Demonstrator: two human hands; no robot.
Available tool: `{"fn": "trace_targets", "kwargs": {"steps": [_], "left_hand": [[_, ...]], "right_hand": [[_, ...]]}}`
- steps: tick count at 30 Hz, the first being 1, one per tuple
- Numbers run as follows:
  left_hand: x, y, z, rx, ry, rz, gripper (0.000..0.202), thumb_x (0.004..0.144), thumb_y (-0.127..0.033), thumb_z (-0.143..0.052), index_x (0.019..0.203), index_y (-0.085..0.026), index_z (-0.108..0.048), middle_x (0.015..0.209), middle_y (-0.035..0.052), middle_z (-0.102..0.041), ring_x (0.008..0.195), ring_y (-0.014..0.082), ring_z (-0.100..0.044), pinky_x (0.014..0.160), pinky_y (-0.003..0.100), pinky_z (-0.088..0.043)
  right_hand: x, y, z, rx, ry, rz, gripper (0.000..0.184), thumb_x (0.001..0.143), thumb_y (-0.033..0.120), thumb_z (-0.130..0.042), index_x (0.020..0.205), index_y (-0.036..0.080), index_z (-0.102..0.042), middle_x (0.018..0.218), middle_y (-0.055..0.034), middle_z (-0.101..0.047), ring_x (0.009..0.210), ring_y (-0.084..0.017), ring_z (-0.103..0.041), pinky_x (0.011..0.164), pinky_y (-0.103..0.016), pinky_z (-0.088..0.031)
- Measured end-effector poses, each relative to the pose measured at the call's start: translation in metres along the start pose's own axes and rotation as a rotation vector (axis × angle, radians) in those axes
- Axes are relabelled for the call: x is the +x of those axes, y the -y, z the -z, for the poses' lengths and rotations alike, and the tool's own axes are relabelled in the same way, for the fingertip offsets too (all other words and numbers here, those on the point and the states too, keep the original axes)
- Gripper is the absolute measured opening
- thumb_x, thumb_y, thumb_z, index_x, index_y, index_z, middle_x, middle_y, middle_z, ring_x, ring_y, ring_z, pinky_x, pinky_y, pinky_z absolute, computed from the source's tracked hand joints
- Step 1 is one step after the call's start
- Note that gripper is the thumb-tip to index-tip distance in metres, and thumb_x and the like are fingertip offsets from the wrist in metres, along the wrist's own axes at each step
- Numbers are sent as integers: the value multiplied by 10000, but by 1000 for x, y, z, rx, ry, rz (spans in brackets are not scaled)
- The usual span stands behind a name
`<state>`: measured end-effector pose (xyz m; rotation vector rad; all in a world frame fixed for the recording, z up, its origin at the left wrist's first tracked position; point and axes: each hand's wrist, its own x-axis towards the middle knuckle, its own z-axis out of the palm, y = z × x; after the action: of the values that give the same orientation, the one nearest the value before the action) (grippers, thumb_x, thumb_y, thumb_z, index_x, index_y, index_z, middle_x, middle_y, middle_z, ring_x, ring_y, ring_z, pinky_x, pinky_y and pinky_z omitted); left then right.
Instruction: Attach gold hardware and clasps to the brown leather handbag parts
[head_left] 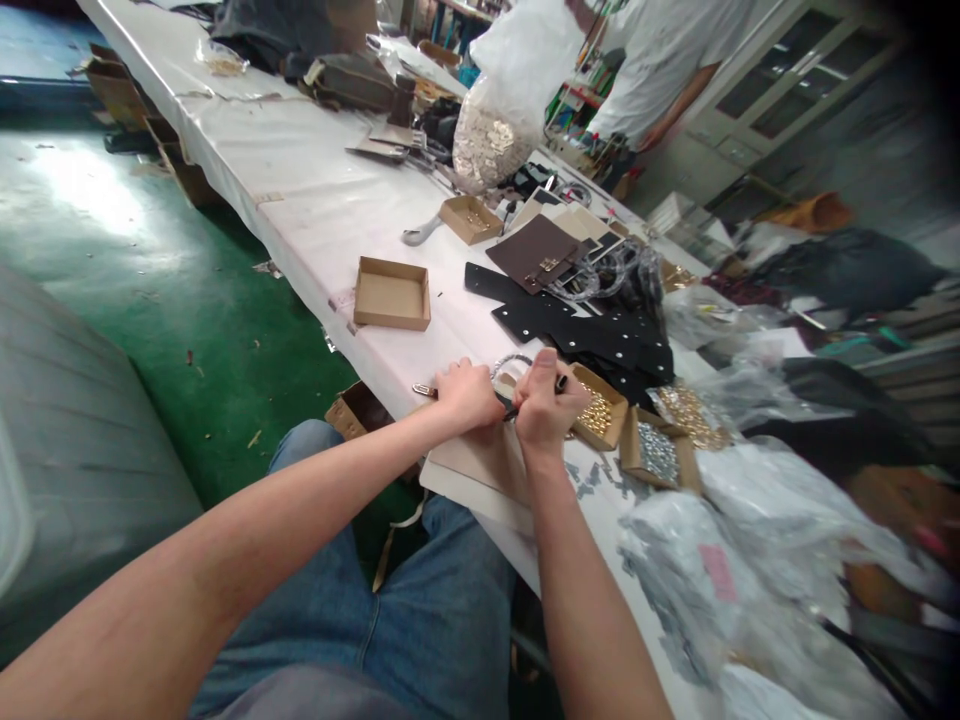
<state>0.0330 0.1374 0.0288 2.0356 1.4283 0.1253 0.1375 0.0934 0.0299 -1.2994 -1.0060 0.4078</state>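
At the table edge my left hand (469, 395) is closed on a dark strip with a shiny metal end (424, 391), which sticks out to its left. Close beside it, on the right, my right hand (547, 410) is a fist around a tool with a dark handle (561, 384); its kind is mostly hidden by the fingers. A plastic-wrapped loop handle (508, 362) curves up behind both hands. Under them lies a beige board (472, 465). A cardboard box of gold studs (596, 410) stands right of my right hand, with a box of silver studs (658, 455) beyond it.
A shallow cardboard box (392, 318) stands behind my left hand. Black strips with studs (585, 335) and a brown bag flap (536, 250) lie farther back. Plastic bags (720, 540) crowd the right. A person in a white shirt (660, 70) stands across the table.
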Motion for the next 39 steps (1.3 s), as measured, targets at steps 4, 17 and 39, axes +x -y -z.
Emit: {"fn": "trace_targets", "kwargs": {"steps": [4, 17, 39], "left_hand": [[-1, 1, -3, -29, -19, 6, 632, 902, -657, -721, 1355, -217, -744, 1475, 224, -678, 1372, 432, -644, 1128, 566, -526], [5, 5, -11, -61, -17, 22, 555, 904, -565, -741, 1357, -244, -733, 1489, 189, -705, 1379, 417, -643, 1155, 545, -502], [7, 4, -9, -78, 14, 40, 635, 861, -586, -773, 1384, -230, -724, 1500, 208, -689, 1394, 429, -633, 1154, 575, -504]], "right_hand": [[42, -10, 5, 128, 73, -238, 718, 976, 748, -793, 631, 266, -388, 502, 96, -332, 393, -67, -298, 332, -222, -287], [109, -60, -2, 168, 180, -833, 726, 991, 710, -803, 717, 279, -288, 465, 146, -257, 371, -41, -150, 282, -169, -159], [44, -11, -1, 182, 246, -305, 752, 951, 799, -791, 642, 275, -350, 507, 115, -260, 392, -59, -212, 321, -235, -192]]}}
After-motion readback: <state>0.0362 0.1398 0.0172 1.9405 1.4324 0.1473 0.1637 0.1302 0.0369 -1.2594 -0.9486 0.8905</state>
